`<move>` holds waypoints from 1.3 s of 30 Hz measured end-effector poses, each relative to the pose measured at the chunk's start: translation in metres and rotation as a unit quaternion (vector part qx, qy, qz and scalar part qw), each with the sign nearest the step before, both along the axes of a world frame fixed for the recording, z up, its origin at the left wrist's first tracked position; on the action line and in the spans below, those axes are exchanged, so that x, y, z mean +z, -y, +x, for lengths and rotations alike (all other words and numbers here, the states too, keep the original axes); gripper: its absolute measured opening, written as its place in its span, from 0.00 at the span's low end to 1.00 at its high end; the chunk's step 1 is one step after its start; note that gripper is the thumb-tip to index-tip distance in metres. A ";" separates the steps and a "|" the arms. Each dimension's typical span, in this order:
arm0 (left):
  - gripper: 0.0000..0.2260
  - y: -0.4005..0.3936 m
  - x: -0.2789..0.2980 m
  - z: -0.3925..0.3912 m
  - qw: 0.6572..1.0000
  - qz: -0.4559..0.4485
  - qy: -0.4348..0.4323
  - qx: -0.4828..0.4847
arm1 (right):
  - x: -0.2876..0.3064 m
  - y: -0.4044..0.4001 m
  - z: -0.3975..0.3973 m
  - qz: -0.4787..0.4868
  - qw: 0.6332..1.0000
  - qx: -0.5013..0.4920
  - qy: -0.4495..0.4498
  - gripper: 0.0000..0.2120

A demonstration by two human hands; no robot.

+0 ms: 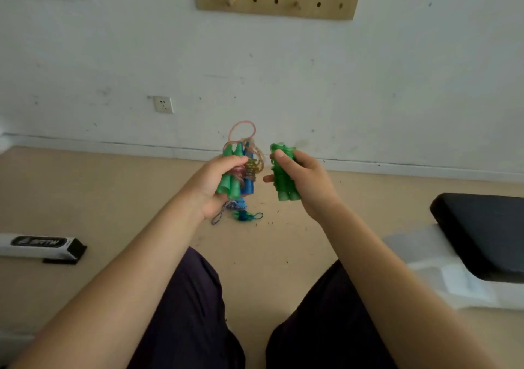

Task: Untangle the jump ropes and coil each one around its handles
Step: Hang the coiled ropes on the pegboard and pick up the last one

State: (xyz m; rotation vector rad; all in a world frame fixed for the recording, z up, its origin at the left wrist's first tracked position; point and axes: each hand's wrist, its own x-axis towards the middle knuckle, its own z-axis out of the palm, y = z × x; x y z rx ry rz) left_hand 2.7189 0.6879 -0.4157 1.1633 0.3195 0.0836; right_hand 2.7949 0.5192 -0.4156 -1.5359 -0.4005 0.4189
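We hold both hands above the floor (85, 187). Our right hand (303, 181) grips a coiled green rope bundle (283, 175). Left of that bundle, our left hand (215, 184) clamps green handles (229, 181), blue handles (249, 187) and pink rope loops (242, 133). The label on the box (39, 245) far left of the bundle is unreadable.
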 end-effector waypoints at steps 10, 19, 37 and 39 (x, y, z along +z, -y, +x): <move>0.18 0.003 0.004 0.013 0.996 -0.023 0.085 -0.017 | 0.009 -0.014 -0.001 0.027 0.997 0.067 -0.017 0.23; 0.16 -0.086 -0.109 0.207 0.987 -0.151 0.004 0.063 | -0.085 -0.090 0.192 0.014 0.997 0.053 -0.061 0.10; 0.17 -0.080 0.176 0.222 0.981 -0.035 -0.151 0.114 | 0.194 -0.095 0.194 -0.101 0.961 0.126 -0.227 0.06; 0.14 -0.076 0.231 0.209 0.978 -0.007 -0.157 0.139 | 0.247 -0.087 0.179 -0.107 0.957 0.146 -0.229 0.08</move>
